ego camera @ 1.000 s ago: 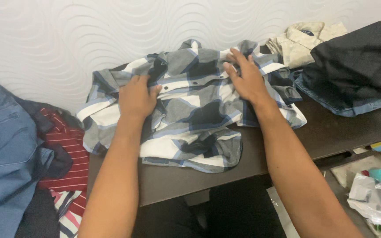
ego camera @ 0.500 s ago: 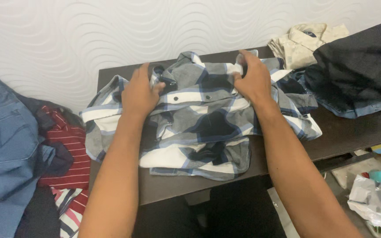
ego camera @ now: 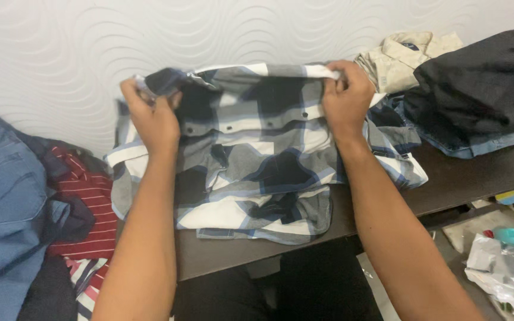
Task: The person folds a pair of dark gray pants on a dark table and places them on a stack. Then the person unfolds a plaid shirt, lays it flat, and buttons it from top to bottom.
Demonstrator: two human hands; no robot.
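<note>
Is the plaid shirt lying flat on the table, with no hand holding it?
No, left hand and right hand grip the plaid shirt and lift its top edge.

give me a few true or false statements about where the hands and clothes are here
1. Both hands grip the top edge of the plaid shirt. True: the left hand and right hand each pinch an upper corner.
2. The shirt is solid red. False: it is grey, white and dark blue plaid.
3. A beige shirt lies at the far right of the dark table, against the wall. True.
4. The red striped garment lies on the table to the right of the plaid shirt. False: it is off to the left, beside blue jeans.
5. The right hand rests on the black garment. False: it holds the plaid shirt, apart from that pile.
</note>
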